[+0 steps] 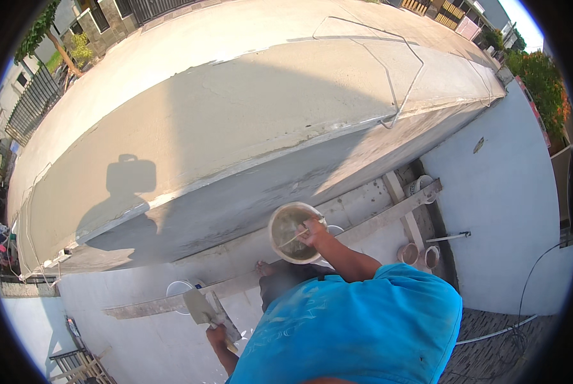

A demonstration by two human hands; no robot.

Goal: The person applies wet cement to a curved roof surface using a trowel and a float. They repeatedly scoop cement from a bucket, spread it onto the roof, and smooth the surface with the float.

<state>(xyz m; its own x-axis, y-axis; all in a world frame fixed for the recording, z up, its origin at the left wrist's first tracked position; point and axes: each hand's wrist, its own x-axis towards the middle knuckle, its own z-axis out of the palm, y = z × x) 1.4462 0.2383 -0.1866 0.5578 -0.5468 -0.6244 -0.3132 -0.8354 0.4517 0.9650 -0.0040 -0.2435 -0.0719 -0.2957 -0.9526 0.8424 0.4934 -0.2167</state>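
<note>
My right hand (312, 232) grips the rim of a round, mortar-stained bucket (286, 217) with grey mix inside; a thin stick or wire handle lies across its mouth. The bucket is held up against a grey, freshly plastered ledge (235, 211). My left hand (217, 336) is lower left, closed around the handle of a flat steel trowel (200, 306) whose blade points up and away. My blue shirt (363, 326) fills the lower middle. A bare foot (264, 267) rests on a wooden plank (171, 302).
A wide concrete slab (235, 102) spreads above, with my shadow (130, 185) on it. Small buckets (409, 254) and a white pail (421, 185) sit by a white wall (504, 211) on the right. Another white pail (179, 288) is beside the trowel. A sloped beam (395, 211) crosses behind.
</note>
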